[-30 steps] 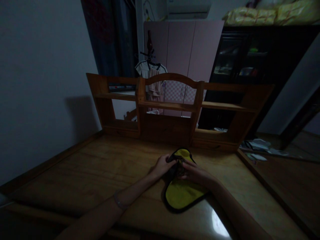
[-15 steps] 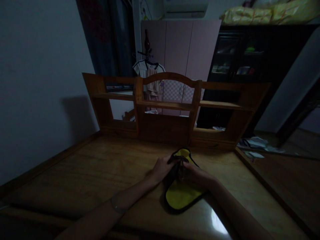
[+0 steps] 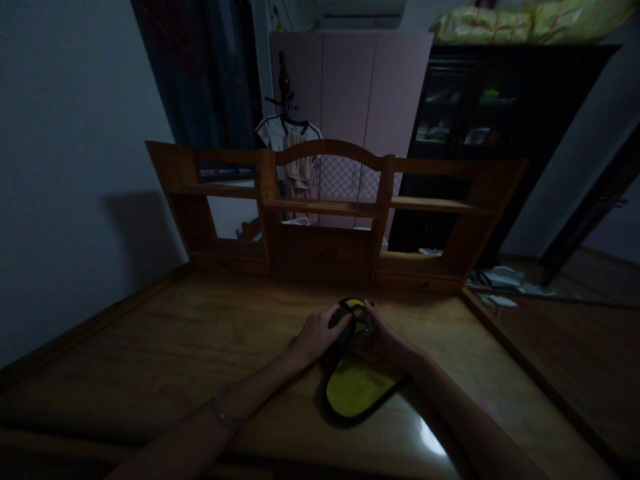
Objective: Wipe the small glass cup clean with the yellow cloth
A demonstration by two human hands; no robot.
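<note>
A yellow cloth with a dark border (image 3: 356,393) lies on the wooden desk (image 3: 190,347), its far end gathered up between my hands. My left hand (image 3: 320,331) grips the cloth's left edge with curled fingers. My right hand (image 3: 381,337) pinches the bunched far end from the right. The two hands nearly touch over the fold. The near half of the cloth lies flat toward me. A thin bracelet sits on my left wrist (image 3: 223,415).
A wooden shelf unit (image 3: 325,213) stands along the desk's far edge. Behind it are a pink wardrobe (image 3: 360,100), hanging clothes (image 3: 293,143) and a dark glass cabinet (image 3: 465,127). A grey wall is at the left. Papers (image 3: 500,280) lie beyond the desk's right edge.
My hands have drawn closer together, bunching the cloth's far end so less yellow shows there. The view has shifted slightly downward and right.
</note>
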